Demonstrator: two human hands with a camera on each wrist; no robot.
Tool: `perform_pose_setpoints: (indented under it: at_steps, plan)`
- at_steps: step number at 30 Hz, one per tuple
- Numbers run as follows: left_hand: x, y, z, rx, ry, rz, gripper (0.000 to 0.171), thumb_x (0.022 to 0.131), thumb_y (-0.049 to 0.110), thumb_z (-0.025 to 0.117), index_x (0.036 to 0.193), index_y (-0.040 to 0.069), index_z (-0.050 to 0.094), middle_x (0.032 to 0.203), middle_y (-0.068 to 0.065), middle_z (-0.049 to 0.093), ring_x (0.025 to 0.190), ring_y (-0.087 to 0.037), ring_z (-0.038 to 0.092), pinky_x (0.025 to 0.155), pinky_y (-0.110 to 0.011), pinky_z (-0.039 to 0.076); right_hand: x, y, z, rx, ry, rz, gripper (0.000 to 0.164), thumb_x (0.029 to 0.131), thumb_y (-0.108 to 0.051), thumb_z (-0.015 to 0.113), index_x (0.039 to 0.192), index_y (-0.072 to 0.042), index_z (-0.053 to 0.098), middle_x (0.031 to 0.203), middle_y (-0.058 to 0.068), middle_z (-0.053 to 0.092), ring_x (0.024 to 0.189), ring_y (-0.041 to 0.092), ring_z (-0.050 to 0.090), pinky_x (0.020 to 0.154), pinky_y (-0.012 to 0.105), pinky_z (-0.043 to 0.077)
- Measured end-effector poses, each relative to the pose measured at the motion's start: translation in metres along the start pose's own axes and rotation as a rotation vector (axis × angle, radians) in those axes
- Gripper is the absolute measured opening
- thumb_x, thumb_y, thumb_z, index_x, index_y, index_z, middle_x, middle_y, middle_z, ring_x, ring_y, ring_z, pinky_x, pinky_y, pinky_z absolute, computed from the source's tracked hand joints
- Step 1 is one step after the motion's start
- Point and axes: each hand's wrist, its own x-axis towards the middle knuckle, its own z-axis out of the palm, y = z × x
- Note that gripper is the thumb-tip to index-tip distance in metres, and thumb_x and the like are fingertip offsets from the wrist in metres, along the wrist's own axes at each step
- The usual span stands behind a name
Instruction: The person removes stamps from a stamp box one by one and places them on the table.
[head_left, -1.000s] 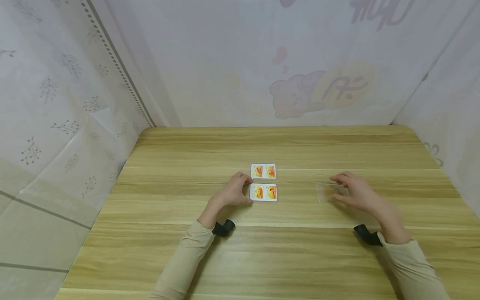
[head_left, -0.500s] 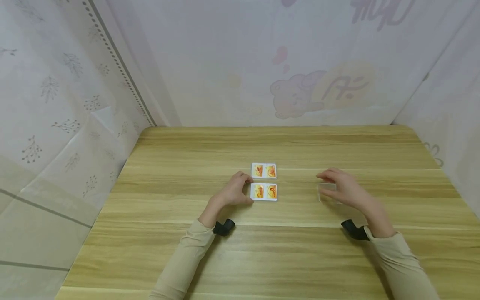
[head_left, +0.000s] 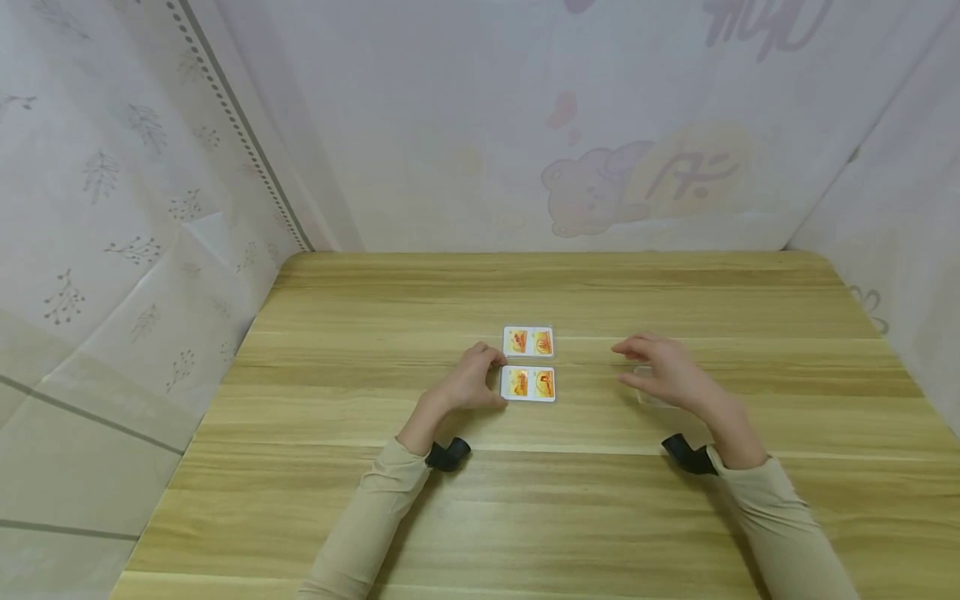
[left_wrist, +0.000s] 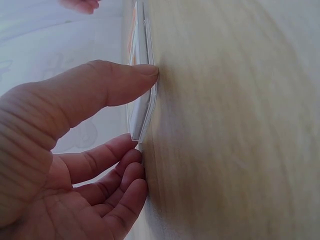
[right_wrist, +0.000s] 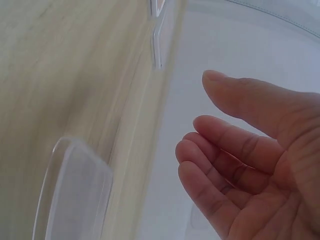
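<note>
Two flat, clear plastic card cases with orange-and-yellow pictures lie in the middle of the table, one behind the other. My left hand [head_left: 468, 382] holds the left end of the near card case [head_left: 528, 383], thumb on its front edge and fingertips at its back corner; in the left wrist view this card case [left_wrist: 145, 107] shows a layered edge. The far card case [head_left: 528, 342] lies just behind it. My right hand [head_left: 671, 371] hovers with relaxed fingers and nothing in them. Partly hidden beneath it is a transparent plastic lid [head_left: 651, 399], clearer in the right wrist view as a rounded-edged lid [right_wrist: 80, 195].
The wood-grain table [head_left: 570, 525] ends at a pale patterned cloth [head_left: 427, 167] behind. Similar cloth hangs at both sides. A black wrist mount [head_left: 448, 456] sits under the left wrist, and another black mount [head_left: 688, 456] under the right.
My right hand has moved left, over and past the transparent lid, toward the card cases. The left hand and both card cases have stayed in place.
</note>
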Motion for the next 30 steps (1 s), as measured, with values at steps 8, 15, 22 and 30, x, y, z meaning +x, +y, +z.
perform_pose_setpoints:
  at_steps: [8,15,22,30]
  plan:
    - [0.000,-0.002,0.001,-0.006,-0.005,-0.001,0.055,0.067,0.004,0.082,0.114,-0.006,0.054,0.112,-0.015,0.049,0.108,-0.029,0.044,0.096,-0.039,0.039,0.008,-0.006,0.007,0.017,-0.022,-0.017,0.036,0.075,0.000,0.074,0.107,0.010,0.061,0.100,0.020,0.062,0.088,0.034,0.062,0.077,0.044,0.052]
    - [0.001,-0.002,0.001,-0.008,-0.002,-0.001,0.055,0.066,0.004,0.082,0.113,-0.006,0.054,0.112,-0.015,0.049,0.109,-0.029,0.044,0.097,-0.039,0.039,0.014,-0.011,0.012,0.024,-0.059,-0.013,0.037,0.077,-0.003,0.074,0.109,0.010,0.061,0.102,0.020,0.061,0.091,0.033,0.061,0.079,0.043,0.051]
    - [-0.001,0.000,0.000,-0.006,0.000,0.002,0.055,0.066,0.004,0.082,0.113,-0.006,0.054,0.112,-0.015,0.049,0.108,-0.029,0.044,0.097,-0.039,0.039,0.020,-0.016,0.016,0.005,-0.089,-0.006,0.037,0.079,-0.007,0.073,0.109,0.008,0.061,0.104,0.019,0.062,0.093,0.031,0.061,0.081,0.043,0.051]
    - [0.001,-0.001,0.000,-0.006,0.004,0.003,0.055,0.066,0.004,0.082,0.113,-0.006,0.055,0.111,-0.015,0.049,0.107,-0.028,0.045,0.097,-0.038,0.039,0.027,-0.022,0.021,0.053,-0.109,-0.008,0.035,0.079,-0.004,0.072,0.110,0.009,0.061,0.105,0.020,0.061,0.094,0.032,0.060,0.083,0.044,0.050]
